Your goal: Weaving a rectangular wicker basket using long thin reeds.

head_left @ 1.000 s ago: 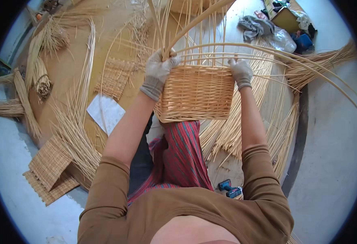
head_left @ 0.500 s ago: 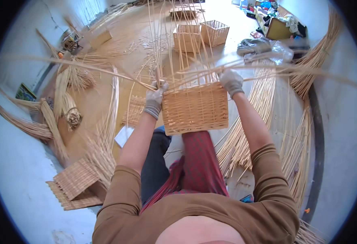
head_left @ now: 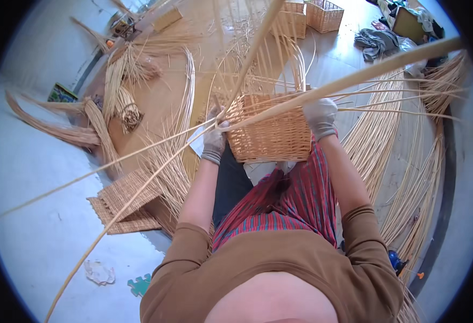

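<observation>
A red striped cloth [head_left: 279, 212] is covering the person's lap in loose folds. Just beyond it, a basket [head_left: 271, 134] is tilting between the hands, its tight wicker wall roughly rectangular, thin uprights [head_left: 296, 58] rising past its rim. The gloved left hand [head_left: 214, 139] is pinching canes [head_left: 376, 70] at the left corner; smooth and pale, they're fanning out to both sides, a thick one crossing by the right hand [head_left: 321, 114], which is gripping the right corner, its fingertips partly hidden from me. On the left, coarse, square-edged mats [head_left: 128, 192] are overlapping. On the right, reeds [head_left: 376, 132] are lying in long straight lines, edging that side, and room for swinging is opening forward between them and the tied bundles [head_left: 103, 129]. Farthest off, boxy baskets [head_left: 325, 16] are standing close together.
</observation>
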Motion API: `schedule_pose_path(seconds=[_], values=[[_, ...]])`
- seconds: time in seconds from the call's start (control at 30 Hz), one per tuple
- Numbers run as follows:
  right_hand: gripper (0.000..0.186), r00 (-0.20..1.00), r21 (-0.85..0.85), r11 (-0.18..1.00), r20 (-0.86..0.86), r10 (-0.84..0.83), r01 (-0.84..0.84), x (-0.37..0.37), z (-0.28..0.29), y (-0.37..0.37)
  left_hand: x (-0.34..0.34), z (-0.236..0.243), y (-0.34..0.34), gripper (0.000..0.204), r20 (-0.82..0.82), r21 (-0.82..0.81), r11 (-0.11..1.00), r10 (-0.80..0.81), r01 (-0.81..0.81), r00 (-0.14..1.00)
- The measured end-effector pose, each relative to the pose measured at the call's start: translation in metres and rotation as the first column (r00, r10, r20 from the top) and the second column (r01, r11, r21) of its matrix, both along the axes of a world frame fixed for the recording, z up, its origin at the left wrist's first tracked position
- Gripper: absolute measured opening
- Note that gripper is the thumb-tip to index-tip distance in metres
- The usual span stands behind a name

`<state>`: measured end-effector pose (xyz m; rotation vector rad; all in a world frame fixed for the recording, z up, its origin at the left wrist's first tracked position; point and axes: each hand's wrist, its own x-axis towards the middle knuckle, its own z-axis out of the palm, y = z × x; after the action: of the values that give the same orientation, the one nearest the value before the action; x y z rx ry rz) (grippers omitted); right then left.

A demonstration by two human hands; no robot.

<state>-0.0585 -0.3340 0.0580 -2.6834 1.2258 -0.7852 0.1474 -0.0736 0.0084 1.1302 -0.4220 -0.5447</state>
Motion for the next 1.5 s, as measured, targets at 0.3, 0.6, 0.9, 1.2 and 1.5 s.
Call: schedule_pose_path(seconds=[0.3, 0.6, 0.9, 1.2, 1.5], values=[[0.016, 0.875, -0.126, 0.917, 0.273, 0.400, -0.380, -0.026, 0.055, 0.096, -0.071, 0.030, 0.034, 0.033, 0.848, 0.266, 0.899, -0.046, -0.349, 0.528], [0.025, 0.916, 0.465, 0.837, 0.387, 0.101, -0.289, 0.023, 0.027, 0.079, -0.011, 0.036, -0.040, 0.079, 0.540, 0.728, 0.642, -0.321, -0.240, 0.778], [0.052, 0.845, -0.213, 0.830, 0.036, 0.534, -0.515, 0.183, 0.134, 0.066, -0.043, 0.074, -0.035, 0.102, 0.320, 0.682, 0.730, -0.255, -0.036, 0.912], [0.026, 0.824, 0.608, 0.557, 0.413, 0.388, -0.566, 0.041, 0.029, 0.126, -0.046, 0.052, -0.031, 0.087, 0.702, 0.636, 0.644, -0.253, -0.426, 0.666], [0.018, 0.406, 0.501, 0.429, 0.864, -0.299, -0.751, 0.002, 0.014, 0.095, 0.019, 0.008, -0.034, 0.036, 0.563, 0.726, 0.678, -0.484, -0.120, 0.670]])
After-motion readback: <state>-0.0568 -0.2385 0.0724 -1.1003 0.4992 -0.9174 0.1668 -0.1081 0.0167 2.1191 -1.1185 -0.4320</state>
